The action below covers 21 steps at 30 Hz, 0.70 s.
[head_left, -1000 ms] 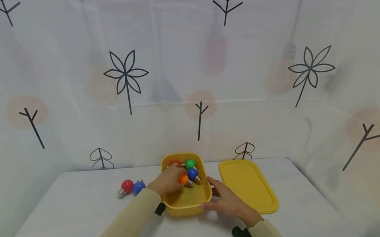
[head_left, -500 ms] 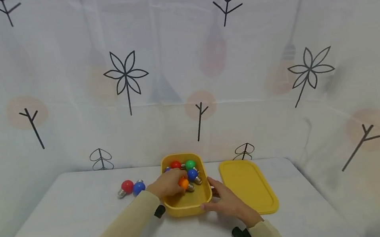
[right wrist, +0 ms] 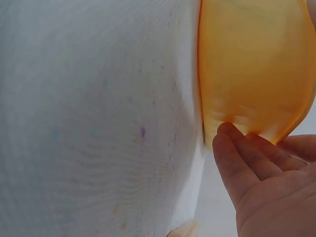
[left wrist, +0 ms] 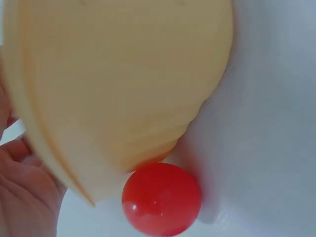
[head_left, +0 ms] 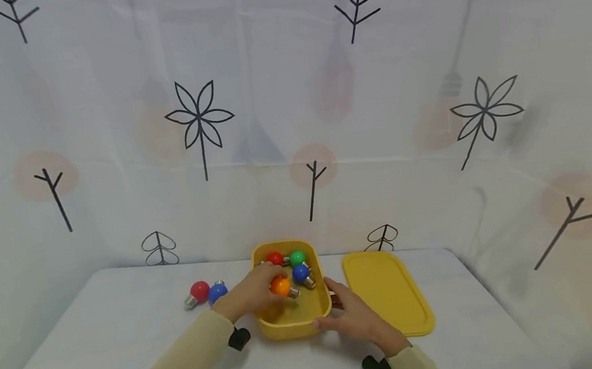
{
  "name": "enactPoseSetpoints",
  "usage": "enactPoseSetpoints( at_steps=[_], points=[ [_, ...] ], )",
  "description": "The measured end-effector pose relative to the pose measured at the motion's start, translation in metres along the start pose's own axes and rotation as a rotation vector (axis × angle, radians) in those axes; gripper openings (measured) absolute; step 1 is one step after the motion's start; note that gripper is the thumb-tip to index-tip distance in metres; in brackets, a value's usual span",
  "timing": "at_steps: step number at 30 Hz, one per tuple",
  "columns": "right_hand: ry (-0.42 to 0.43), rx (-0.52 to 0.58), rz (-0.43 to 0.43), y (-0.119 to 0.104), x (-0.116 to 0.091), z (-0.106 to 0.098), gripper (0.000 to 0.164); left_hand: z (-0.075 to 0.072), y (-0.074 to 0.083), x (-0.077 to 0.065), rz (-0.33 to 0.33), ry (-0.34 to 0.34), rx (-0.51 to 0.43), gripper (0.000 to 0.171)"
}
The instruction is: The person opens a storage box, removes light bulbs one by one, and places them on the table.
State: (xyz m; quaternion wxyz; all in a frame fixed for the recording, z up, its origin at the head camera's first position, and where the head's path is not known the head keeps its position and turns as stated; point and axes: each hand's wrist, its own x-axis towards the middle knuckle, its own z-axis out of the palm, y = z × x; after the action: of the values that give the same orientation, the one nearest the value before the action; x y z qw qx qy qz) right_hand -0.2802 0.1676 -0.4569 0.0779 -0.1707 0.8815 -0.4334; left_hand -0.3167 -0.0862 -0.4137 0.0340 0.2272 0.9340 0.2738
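Observation:
Inside a yellow plastic box (head_left: 293,331) my left hand (head_left: 249,295) reaches over the left wall and pinches an orange light bulb (head_left: 280,286) with a silver screw base. Its fingertips are partly hidden; in the left wrist view that hand (left wrist: 29,182) shows beyond the box wall (left wrist: 128,79). Thumb at the near rim, fingers stretched along the right side, my right hand (head_left: 354,317) rests against the box's near right corner. The right wrist view shows its fingertips touching the outer wall (right wrist: 252,64). A red bulb (head_left: 275,258), green bulb (head_left: 298,258) and blue bulb (head_left: 301,273) lie farther back inside.
Left of the box, a red bulb (head_left: 200,290) and a blue bulb (head_left: 218,292) lie on the white cloth. The left wrist view shows a red bulb (left wrist: 162,200) beside the box. To the right lies a flat yellow lid (head_left: 385,291). A patterned curtain (head_left: 253,202) hangs behind.
My left hand has drawn back a little toward me and to the left, the orange bulb shifting with it inside the box. The right hand stays at the corner.

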Motion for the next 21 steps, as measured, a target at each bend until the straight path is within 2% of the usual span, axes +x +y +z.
enactPoseSetpoints(
  at_steps=[10,15,21],
  points=[
    [0.004,-0.009,-0.006,0.000,0.000,0.000,0.103,-0.012,-0.004,-0.026,0.087,0.128,-0.007,0.040],
    [0.003,-0.001,-0.006,-0.001,-0.001,-0.001,0.103,-0.021,-0.010,-0.045,0.054,0.185,-0.014,0.041],
    [-0.001,-0.004,-0.016,-0.002,-0.002,-0.002,0.102,-0.033,-0.030,-0.064,0.019,0.267,-0.012,0.044]
  ],
)
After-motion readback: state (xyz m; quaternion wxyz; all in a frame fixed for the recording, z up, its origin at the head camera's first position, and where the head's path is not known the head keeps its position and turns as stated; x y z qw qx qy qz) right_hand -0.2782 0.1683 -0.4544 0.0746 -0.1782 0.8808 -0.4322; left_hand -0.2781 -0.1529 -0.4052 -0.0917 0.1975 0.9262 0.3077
